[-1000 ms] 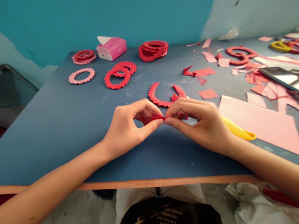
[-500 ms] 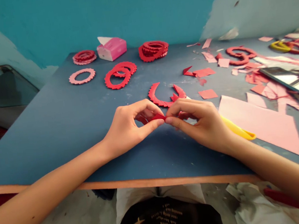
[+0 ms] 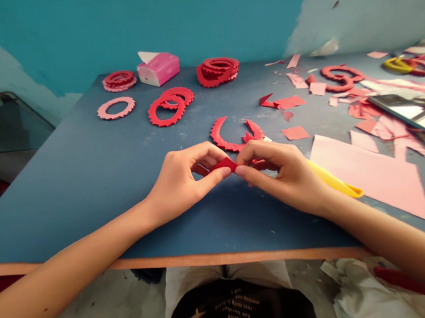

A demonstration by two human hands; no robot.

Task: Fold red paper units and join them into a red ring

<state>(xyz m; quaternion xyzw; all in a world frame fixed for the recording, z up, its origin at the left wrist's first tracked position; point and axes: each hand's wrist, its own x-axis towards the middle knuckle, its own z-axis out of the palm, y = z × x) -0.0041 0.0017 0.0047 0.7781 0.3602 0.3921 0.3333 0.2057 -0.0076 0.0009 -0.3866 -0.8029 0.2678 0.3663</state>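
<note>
Between my two hands is a small folded piece of red paper [image 3: 225,164], held just above the blue table [image 3: 98,191]. My left hand [image 3: 191,175] pinches its left side with thumb and fingers. At its right end, the thumb and index finger of my right hand [image 3: 280,169] are closed on it. Just beyond my hands lies an open curve of interlocked red folded paper [image 3: 220,135], partly covered by my right hand. Yellow-handled scissors [image 3: 336,181] appear to lie beside my right wrist, their other end hidden under it.
Finished-looking red rings [image 3: 167,110], a pink ring [image 3: 116,108] and a pink tissue pack [image 3: 159,69] lie at the back left. To the right are a pink sheet [image 3: 374,177], paper scraps [image 3: 295,133] and a phone [image 3: 413,115]. The table's front edge [image 3: 208,258] is close.
The red paper has tilted slightly, so more of its face shows between my fingers. Both hands stay in nearly the same place, still pinching it.
</note>
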